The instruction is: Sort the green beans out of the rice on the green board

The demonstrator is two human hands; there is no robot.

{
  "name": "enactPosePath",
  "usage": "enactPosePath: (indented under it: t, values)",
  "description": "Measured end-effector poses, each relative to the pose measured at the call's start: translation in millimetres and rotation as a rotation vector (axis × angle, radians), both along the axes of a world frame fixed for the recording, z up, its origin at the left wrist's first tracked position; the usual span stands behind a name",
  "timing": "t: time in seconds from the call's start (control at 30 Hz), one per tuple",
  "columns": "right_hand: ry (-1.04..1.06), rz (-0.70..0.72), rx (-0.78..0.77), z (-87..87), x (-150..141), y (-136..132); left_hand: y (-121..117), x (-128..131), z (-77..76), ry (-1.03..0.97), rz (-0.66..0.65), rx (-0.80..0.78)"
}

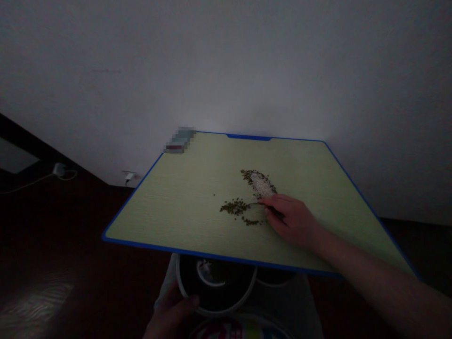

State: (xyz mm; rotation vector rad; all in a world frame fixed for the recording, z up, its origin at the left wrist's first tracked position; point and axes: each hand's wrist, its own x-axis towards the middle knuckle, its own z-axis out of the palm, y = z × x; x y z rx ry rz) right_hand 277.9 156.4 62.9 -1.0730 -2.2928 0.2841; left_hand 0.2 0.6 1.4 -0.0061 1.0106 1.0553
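Observation:
My right hand (291, 219) is closed over the tabletop, pinching the handle of what looks like a thin metal spoon (253, 204). The spoon's tip reaches a small pile of green beans (235, 207), and its end is hard to make out. Just beyond my fingers lies a heap of pale, rice-like grains (262, 183) edged with green beans. A few more beans (251, 221) form a short line nearer to me. Below the front edge, my left hand (176, 306) grips a round bowl (181, 278) by its rim, thumb over the edge. Inside, something whitish and green shows dimly.
The pale folding table (158, 221) has a blue edge and stands against a wall. A blurred, flat grey object (180, 140) lies at its far left corner. Another bowl (273, 278) is partly hidden under the table. A plug (129, 177) and cable sit left.

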Motion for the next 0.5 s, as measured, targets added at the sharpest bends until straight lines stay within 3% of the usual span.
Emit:
enactPosePath:
  t: [0.5]
  values:
    - [0.048, 0.063, -0.016, 1.8, 4.6, -1.5, 0.4, 0.0, 2.4, -0.002, -0.007, 0.02]
